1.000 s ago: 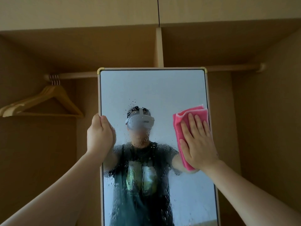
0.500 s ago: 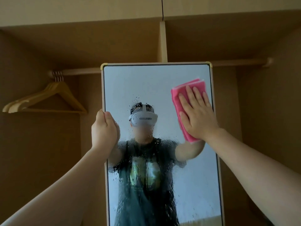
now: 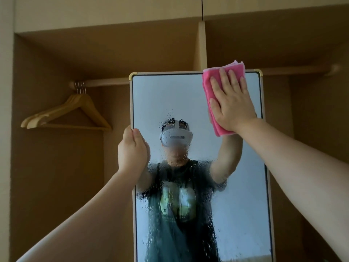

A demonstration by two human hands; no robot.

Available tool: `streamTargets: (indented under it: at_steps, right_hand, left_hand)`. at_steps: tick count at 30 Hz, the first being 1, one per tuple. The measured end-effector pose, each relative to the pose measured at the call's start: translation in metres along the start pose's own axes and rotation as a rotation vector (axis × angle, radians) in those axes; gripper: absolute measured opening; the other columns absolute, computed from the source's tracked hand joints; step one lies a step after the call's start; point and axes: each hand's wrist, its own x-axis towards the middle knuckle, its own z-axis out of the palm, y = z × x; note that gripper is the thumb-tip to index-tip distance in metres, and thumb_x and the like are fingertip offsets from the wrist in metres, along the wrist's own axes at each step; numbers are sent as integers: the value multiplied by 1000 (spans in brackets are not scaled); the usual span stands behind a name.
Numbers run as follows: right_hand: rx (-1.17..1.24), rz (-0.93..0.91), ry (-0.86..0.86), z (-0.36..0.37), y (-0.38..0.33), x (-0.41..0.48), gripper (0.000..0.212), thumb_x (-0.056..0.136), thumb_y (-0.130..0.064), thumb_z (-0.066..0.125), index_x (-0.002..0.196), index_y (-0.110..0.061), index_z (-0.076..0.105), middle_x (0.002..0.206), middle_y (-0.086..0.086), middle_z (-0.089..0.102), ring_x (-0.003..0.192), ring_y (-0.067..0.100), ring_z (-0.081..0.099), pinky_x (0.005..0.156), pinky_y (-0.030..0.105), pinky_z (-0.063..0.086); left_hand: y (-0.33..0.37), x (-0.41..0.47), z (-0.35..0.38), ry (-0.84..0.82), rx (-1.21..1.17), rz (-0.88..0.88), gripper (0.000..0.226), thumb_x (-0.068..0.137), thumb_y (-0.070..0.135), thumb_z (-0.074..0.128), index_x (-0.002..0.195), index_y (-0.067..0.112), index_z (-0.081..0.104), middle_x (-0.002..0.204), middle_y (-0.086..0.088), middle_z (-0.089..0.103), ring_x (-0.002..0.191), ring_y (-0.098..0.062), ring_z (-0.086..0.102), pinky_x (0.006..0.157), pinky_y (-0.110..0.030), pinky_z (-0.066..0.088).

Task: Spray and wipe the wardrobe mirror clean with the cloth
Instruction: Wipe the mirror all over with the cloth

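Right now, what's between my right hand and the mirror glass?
The pink cloth, flat under the right hand against the mirror, top right; head view.

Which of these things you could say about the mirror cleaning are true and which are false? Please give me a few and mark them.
1. The right hand presses a pink cloth flat against the upper right part of the mirror. True.
2. The left hand holds a spray bottle. False: it grips the mirror's left edge, and no bottle is in view.
3. The glass is dry all over. False: droplets cover its middle and lower part.
4. Wooden hangers hang on the rail to the left of the mirror. True.
5. The cloth lies below the left hand. False: it is higher up, and its top edge pokes above the mirror's top frame.
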Motion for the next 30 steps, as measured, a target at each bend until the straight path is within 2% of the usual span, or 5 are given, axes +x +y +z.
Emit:
streamTargets:
  at_steps: [3,9,19,26,30]
  right_hand:
    - [-7,0,0,-1,-1,-1,61,101,-46,14,155,-17,17,162,13,14,148,38,11,121,52,3]
    - [-22,-40,-18,-1,-11,-11,62,101,-45,13,155,-16,17,162,11,16,148,38,11,120,53,6]
    - [-3,-64,-49,4,-36,-46,61,100,-43,17,155,-16,18,162,11,16,149,36,10,120,54,7]
    - [31,-61,-42,14,-51,-78,60,100,-41,21,153,-13,22,159,14,22,147,38,15,119,55,11]
    - [53,-68,-35,21,-59,-98,60,99,-40,25,153,-13,25,158,15,25,147,38,17,119,56,12]
  left_hand:
    - [1,1,1,-3,2,1,30,102,31,28,86,15,47,68,6,54,61,8,53,53,-21,36]
    - [-1,2,0,5,-4,-1,32,102,33,28,85,12,46,68,2,54,62,-7,51,55,-22,38]
    - [2,0,-1,-6,-9,7,29,103,30,27,82,18,44,68,5,53,58,12,52,47,-13,36]
    - [3,-1,-2,-10,-13,-2,29,103,31,26,84,18,45,68,5,53,57,11,52,50,-17,34]
    - [5,-2,-2,-8,-24,15,32,103,28,27,74,26,40,65,4,51,55,13,52,43,-8,36]
